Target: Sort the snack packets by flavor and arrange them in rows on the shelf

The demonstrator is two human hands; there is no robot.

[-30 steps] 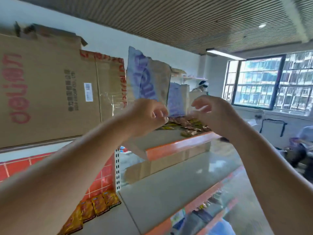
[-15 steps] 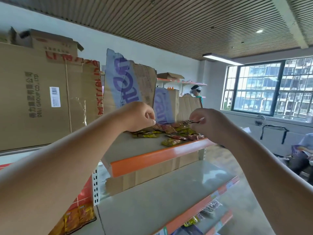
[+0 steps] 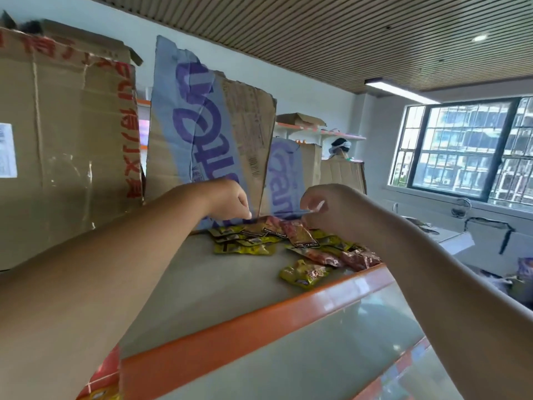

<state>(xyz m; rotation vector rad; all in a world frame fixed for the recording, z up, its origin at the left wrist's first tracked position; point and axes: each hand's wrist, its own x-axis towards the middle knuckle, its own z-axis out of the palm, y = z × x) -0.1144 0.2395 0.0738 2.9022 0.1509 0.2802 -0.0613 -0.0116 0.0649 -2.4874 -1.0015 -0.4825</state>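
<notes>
– Up on the top shelf, at about 1 o'clock from the viewer, the heap of yellow and reddish foil snack packets (image 3: pixel 277 241) lies jumbled on the grey metal shelf with the orange front lip (image 3: pixel 202 284). No rows yet, I'd say.

– Yep. Right hand (image 3: pixel 331 209) has thumb and fingers pinched on a single packet (image 3: pixel 315 205) seen edge-on, at the heap's 12 o'clock. Left hand (image 3: pixel 227 199) is at 10 o'clock, fingers curled down onto the packets. Can't tell if it's actually got one.

– My worry: the loose yellow packet (image 3: pixel 305 274) at the heap's 5 o'clock sits near the lip. One sweep of the right forearm (image 3: pixel 418 255) probably sends it off. The tall brown cardboard sheet with purple lettering (image 3: pixel 207 131) stands close behind too, so knuckles could tip it.

– Versus half a second back, both hands are lower, down at the heap, and the pinched packet dropped with them.
</notes>
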